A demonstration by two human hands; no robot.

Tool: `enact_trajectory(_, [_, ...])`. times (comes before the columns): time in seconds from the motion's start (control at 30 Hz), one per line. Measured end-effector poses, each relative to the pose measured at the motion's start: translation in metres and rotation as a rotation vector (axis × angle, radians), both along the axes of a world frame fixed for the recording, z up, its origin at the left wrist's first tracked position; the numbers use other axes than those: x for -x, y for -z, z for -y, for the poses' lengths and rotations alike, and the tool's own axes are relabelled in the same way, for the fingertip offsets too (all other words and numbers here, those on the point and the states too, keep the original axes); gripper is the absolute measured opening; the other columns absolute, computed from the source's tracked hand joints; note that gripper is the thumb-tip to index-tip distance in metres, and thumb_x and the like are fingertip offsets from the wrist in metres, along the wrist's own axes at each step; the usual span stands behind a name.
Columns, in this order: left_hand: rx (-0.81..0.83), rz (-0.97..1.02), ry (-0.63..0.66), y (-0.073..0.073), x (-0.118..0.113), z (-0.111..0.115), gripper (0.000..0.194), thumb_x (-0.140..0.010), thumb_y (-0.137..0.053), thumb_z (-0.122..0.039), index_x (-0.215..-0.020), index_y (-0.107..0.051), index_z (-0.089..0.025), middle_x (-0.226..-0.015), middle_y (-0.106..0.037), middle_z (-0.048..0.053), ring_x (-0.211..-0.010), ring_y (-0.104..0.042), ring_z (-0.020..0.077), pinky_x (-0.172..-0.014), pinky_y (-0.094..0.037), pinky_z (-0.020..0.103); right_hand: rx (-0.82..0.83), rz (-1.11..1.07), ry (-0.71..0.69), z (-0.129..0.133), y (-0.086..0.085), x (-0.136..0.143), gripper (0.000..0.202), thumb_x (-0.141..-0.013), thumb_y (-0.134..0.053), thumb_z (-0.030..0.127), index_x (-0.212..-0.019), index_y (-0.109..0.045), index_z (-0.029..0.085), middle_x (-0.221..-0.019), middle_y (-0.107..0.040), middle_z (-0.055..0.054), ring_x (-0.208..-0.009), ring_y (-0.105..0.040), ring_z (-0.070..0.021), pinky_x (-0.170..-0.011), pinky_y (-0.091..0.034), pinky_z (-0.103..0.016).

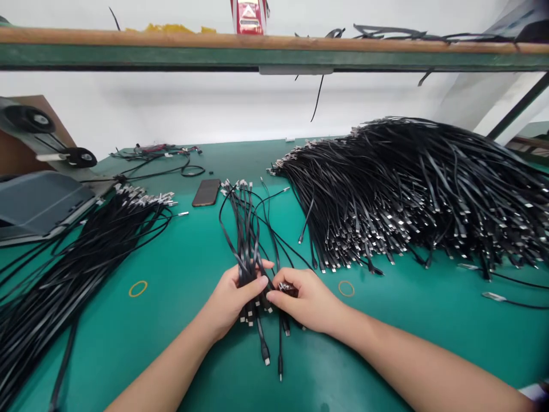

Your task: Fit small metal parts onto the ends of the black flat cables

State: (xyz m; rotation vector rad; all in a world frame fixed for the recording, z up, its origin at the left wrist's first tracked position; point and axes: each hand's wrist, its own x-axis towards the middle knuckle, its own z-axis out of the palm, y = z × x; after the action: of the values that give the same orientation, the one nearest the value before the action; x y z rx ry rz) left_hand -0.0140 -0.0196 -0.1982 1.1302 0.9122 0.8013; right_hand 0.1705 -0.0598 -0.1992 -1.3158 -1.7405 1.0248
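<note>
A bundle of black USB cables [245, 229] is gripped near its lower end by my left hand [238, 294], thumb across the front. Silvery plugs stick out below the fingers and at the far end. Close on the right, my right hand [306, 297] has thumb and forefinger pinched at the bundle's edge, on a cable; small metal plugs show inside its curled fingers. Several loose cables lie under and beside both hands, one with its plug [280, 366] pointing toward me. Part of what the right hand holds is hidden by its fingers.
A large heap of black cables [386, 183] covers the right side; another pile [86, 257] lies left, near a grey machine [43, 200]. A phone [206, 193] and two rubber bands [138, 288] rest on the green mat. A shelf [171, 51] spans the back above the table.
</note>
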Motion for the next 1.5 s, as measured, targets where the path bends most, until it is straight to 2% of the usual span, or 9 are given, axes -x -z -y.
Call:
enact_trajectory(0.07, [-0.056,-0.027,0.020,0.001,0.000,0.000,0.040,-0.076,-0.081,-0.038,-0.109,-0.070,-0.019,-0.081,-0.067,0.001,-0.077,-0.062,0.0176,-0.073,-0.050,0.026,-0.001,-0.014,-0.025,0.000,-0.001,0.000,0.016,-0.086,-0.065,0.032,-0.079,-0.062,0.017,-0.062,-0.049,0.006,-0.058,-0.040,-0.0086,-0.053,-0.030,-0.020])
enact_trajectory(0.2, [-0.116,-0.053,0.081,-0.001,-0.001,0.001,0.037,-0.079,-0.077,-0.039,-0.110,-0.071,-0.019,-0.094,-0.071,0.004,-0.091,-0.064,0.0217,-0.082,-0.050,0.029,0.037,-0.031,-0.065,0.000,-0.003,0.000,0.012,-0.087,-0.062,0.026,-0.083,-0.066,0.016,-0.063,-0.050,0.006,-0.057,-0.041,-0.0090,-0.053,-0.031,-0.021])
enact_trajectory(0.37, [-0.147,-0.089,0.069,-0.007,-0.001,0.003,0.028,-0.083,-0.072,-0.041,-0.100,-0.071,-0.019,-0.074,-0.065,0.000,-0.081,-0.062,0.0195,-0.078,-0.050,0.028,0.037,-0.087,-0.093,0.000,-0.003,0.000,0.013,-0.088,-0.060,0.025,-0.080,-0.064,0.016,-0.064,-0.048,0.006,-0.059,-0.040,-0.0086,-0.054,-0.031,-0.021])
enact_trajectory(0.53, [-0.217,-0.145,0.058,-0.009,-0.006,0.007,0.021,-0.085,-0.068,-0.038,-0.086,-0.065,-0.017,-0.078,-0.062,0.000,-0.073,-0.056,0.0151,-0.070,-0.047,0.024,0.058,-0.059,-0.187,0.000,-0.006,-0.006,0.021,-0.090,-0.061,0.031,-0.076,-0.059,0.016,-0.062,-0.045,0.006,-0.058,-0.038,-0.0082,-0.053,-0.029,-0.021])
enact_trajectory(0.7, [-0.203,-0.109,-0.002,-0.006,-0.008,0.007,0.018,-0.088,-0.063,-0.036,-0.086,-0.062,-0.018,-0.071,-0.057,-0.004,-0.065,-0.053,0.0119,-0.063,-0.046,0.022,0.227,-0.136,-0.331,-0.004,-0.013,-0.016,0.012,-0.089,-0.056,0.026,-0.092,-0.064,0.017,-0.070,-0.054,0.004,-0.058,-0.043,-0.0090,-0.055,-0.035,-0.022])
enact_trajectory(0.8, [-0.142,-0.078,-0.031,-0.004,-0.007,0.008,0.017,-0.088,-0.062,-0.035,-0.090,-0.060,-0.019,-0.068,-0.059,-0.004,-0.060,-0.055,0.0117,-0.058,-0.047,0.021,0.278,-0.176,-0.309,-0.006,-0.014,-0.018,0.011,-0.087,-0.057,0.026,-0.091,-0.063,0.018,-0.069,-0.051,0.004,-0.057,-0.041,-0.0090,-0.054,-0.034,-0.022])
enact_trajectory(0.93, [-0.072,-0.062,-0.039,-0.004,-0.007,0.009,0.022,-0.087,-0.063,-0.037,-0.100,-0.059,-0.020,-0.065,-0.062,-0.004,-0.054,-0.056,0.0117,-0.049,-0.047,0.020,0.242,-0.139,-0.274,-0.008,-0.011,-0.017,0.007,-0.085,-0.062,0.024,-0.087,-0.060,0.018,-0.064,-0.044,0.006,-0.054,-0.035,-0.0079,-0.050,-0.028,-0.022])
enact_trajectory(1.07, [-0.036,-0.059,-0.036,-0.007,-0.007,0.010,0.022,-0.089,-0.063,-0.035,-0.104,-0.059,-0.021,-0.065,-0.064,-0.005,-0.057,-0.060,0.0116,-0.051,-0.050,0.018,0.279,-0.152,-0.282,-0.009,-0.010,-0.019,0.007,-0.086,-0.063,0.022,-0.087,-0.059,0.017,-0.063,-0.042,0.006,-0.054,-0.034,-0.0078,-0.049,-0.028,-0.021])
enact_trajectory(1.5, [-0.052,-0.074,-0.042,-0.012,-0.006,0.008,0.016,-0.086,-0.065,-0.028,-0.097,-0.060,-0.018,-0.061,-0.060,-0.006,-0.054,-0.056,0.0082,-0.049,-0.047,0.014,0.193,-0.104,-0.254,-0.007,-0.009,-0.017,0.010,-0.087,-0.065,0.026,-0.087,-0.061,0.017,-0.065,-0.044,0.006,-0.056,-0.036,-0.0081,-0.052,-0.029,-0.022])
